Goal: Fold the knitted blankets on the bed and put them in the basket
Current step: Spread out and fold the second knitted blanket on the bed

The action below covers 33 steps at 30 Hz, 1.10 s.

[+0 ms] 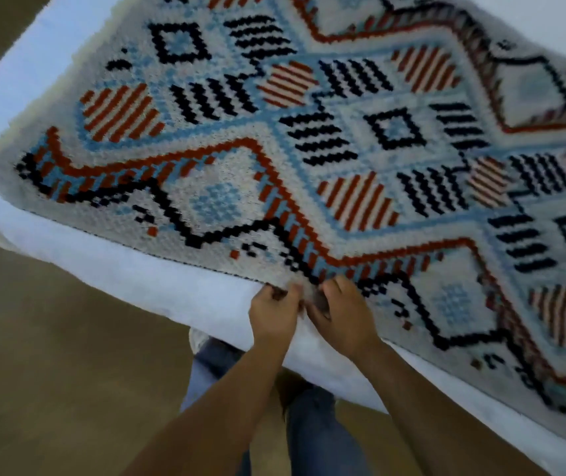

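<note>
A knitted blanket [309,139] lies spread flat over the bed [144,273]. It is cream with red, black and light-blue diamonds and zigzags. Both hands meet at the middle of its near edge. My left hand [273,314] pinches that edge with curled fingers. Right beside it, my right hand [340,310] grips the same edge, fingers curled over the fabric. The two hands almost touch. No basket is in view.
The bed has a white sheet whose near side hangs down in front of me. Brown floor [51,372] surrounds the bed on the left and below. My legs in blue jeans stand close against the bed's near edge.
</note>
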Tool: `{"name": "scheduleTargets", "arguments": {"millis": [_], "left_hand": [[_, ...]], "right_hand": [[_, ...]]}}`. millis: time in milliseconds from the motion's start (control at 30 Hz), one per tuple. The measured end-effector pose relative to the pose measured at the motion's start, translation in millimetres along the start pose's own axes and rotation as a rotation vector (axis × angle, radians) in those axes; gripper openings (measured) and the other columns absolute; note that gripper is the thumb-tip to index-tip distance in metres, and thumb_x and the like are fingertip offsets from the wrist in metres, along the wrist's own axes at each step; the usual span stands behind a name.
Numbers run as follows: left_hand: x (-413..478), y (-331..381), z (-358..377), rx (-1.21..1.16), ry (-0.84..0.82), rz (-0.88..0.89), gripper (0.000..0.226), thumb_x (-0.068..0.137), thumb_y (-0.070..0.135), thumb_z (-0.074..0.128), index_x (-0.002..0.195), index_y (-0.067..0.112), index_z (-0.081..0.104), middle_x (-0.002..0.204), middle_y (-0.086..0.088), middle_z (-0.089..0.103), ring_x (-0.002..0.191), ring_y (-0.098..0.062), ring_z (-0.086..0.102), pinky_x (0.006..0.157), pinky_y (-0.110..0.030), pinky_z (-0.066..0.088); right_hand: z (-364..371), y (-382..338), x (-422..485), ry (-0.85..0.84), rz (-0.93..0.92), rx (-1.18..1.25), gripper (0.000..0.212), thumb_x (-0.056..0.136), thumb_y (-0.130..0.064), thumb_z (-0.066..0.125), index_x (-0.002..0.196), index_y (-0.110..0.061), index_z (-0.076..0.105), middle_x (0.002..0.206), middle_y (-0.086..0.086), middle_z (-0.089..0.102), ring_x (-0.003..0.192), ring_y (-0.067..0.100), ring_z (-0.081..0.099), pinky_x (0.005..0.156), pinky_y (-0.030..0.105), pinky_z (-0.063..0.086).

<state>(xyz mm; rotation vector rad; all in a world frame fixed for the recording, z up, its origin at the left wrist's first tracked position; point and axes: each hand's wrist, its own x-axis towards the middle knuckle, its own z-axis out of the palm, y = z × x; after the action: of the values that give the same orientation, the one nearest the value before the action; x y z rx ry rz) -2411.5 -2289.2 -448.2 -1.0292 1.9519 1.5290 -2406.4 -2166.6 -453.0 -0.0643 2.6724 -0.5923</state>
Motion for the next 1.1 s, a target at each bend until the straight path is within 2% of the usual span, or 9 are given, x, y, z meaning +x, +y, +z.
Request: {"name": "scheduleTargets", "arguments": {"millis": [200, 300, 400, 467, 533, 700, 900, 1000, 1100], "left_hand": [[-101.6, -20.6, 144.9, 0.234, -0.281, 0.046, 0.038, 0.092, 0.028, 0.054, 0.057, 0.016, 0.057, 0.066, -0.006, 0.066, 0.071, -0.028, 0.065, 0.075, -0.041, 0.054], [-148.6, -27.6, 207.2, 0.713, -0.523, 0.445, 0.045, 0.092, 0.027, 0.048, 0.049, 0.021, 0.04, 0.053, -0.001, 0.052, 0.058, -0.024, 0.053, 0.056, -0.036, 0.046], [-179.9, -23.3, 264.4, 1.023, -0.636, 0.796, 0.028, 0.092, 0.029, 0.045, 0.067, 0.018, 0.039, 0.065, -0.002, 0.047, 0.065, -0.024, 0.051, 0.056, -0.03, 0.036], [-183.9, -19.9, 291.9, 1.107, -0.684, 0.825, 0.016, 0.092, 0.028, 0.046, 0.098, 0.014, 0.05, 0.092, -0.009, 0.057, 0.087, -0.029, 0.056, 0.068, -0.034, 0.045], [-185.4, -21.4, 317.2, 1.286, -0.74, 0.806, 0.04, 0.093, 0.03, 0.047, 0.128, 0.011, 0.041, 0.116, -0.013, 0.054, 0.104, -0.031, 0.052, 0.083, -0.041, 0.047], [-187.0, -31.1, 350.9, 1.341, -0.73, 0.722, 0.043, 0.094, 0.033, 0.047, 0.13, 0.011, 0.041, 0.123, -0.014, 0.052, 0.107, -0.032, 0.051, 0.088, -0.043, 0.047], [-194.2, -39.8, 355.2, 1.216, -0.73, 0.749, 0.045, 0.088, 0.045, 0.054, 0.122, 0.017, 0.047, 0.119, -0.007, 0.054, 0.107, -0.026, 0.052, 0.088, -0.044, 0.048], [-192.9, -36.3, 339.0, 1.141, -0.802, 0.696, 0.058, 0.083, 0.046, 0.059, 0.131, 0.018, 0.04, 0.123, -0.006, 0.055, 0.106, -0.025, 0.055, 0.088, -0.046, 0.048], [-182.0, -24.2, 307.2, 0.992, -0.688, 0.66, 0.06, 0.085, 0.044, 0.056, 0.135, 0.019, 0.034, 0.121, -0.007, 0.058, 0.101, -0.026, 0.06, 0.084, -0.046, 0.051]], "right_hand": [[-43.5, 154.8, -108.9, 0.161, 0.354, 0.122, 0.018, 0.093, -0.023, 0.05, 0.094, -0.006, 0.054, 0.101, 0.012, 0.048, 0.089, 0.029, 0.046, 0.076, 0.037, 0.04], [-62.9, 225.5, -155.8, 0.309, 0.618, 0.221, 0.013, 0.091, -0.014, 0.051, 0.097, -0.003, 0.054, 0.107, 0.018, 0.048, 0.095, 0.035, 0.046, 0.079, 0.039, 0.038], [-78.8, 286.5, -194.7, 0.438, 0.876, 0.253, 0.022, 0.087, -0.012, 0.055, 0.102, 0.005, 0.054, 0.113, 0.026, 0.05, 0.107, 0.04, 0.045, 0.09, 0.042, 0.037], [-83.4, 313.5, -210.4, 0.472, 1.016, 0.303, 0.034, 0.086, -0.015, 0.057, 0.113, 0.006, 0.052, 0.12, 0.027, 0.047, 0.114, 0.041, 0.042, 0.096, 0.043, 0.033], [-85.6, 334.7, -224.6, 0.532, 1.142, 0.388, 0.04, 0.085, -0.02, 0.059, 0.117, 0.001, 0.049, 0.124, 0.025, 0.044, 0.116, 0.04, 0.04, 0.096, 0.044, 0.033], [-84.8, 361.6, -236.1, 0.518, 1.318, 0.515, 0.054, 0.078, -0.039, 0.065, 0.117, -0.009, 0.043, 0.115, 0.015, 0.053, 0.11, 0.035, 0.048, 0.091, 0.045, 0.034], [-90.4, 336.2, -215.7, 0.576, 1.064, 0.78, 0.02, 0.084, -0.027, 0.059, 0.088, -0.014, 0.044, 0.071, -0.006, 0.047, 0.074, 0.021, 0.053, 0.055, 0.027, 0.037], [-101.4, 305.2, -195.1, 0.53, 0.877, 0.946, 0.013, 0.088, -0.026, 0.057, 0.093, -0.016, 0.052, 0.086, 0.002, 0.059, 0.077, 0.019, 0.056, 0.064, 0.026, 0.044], [-116.2, 271.2, -172.7, 0.434, 0.8, 1.088, 0.01, 0.089, -0.025, 0.057, 0.092, -0.015, 0.058, 0.091, 0.007, 0.064, 0.082, 0.021, 0.06, 0.072, 0.034, 0.052]]}}
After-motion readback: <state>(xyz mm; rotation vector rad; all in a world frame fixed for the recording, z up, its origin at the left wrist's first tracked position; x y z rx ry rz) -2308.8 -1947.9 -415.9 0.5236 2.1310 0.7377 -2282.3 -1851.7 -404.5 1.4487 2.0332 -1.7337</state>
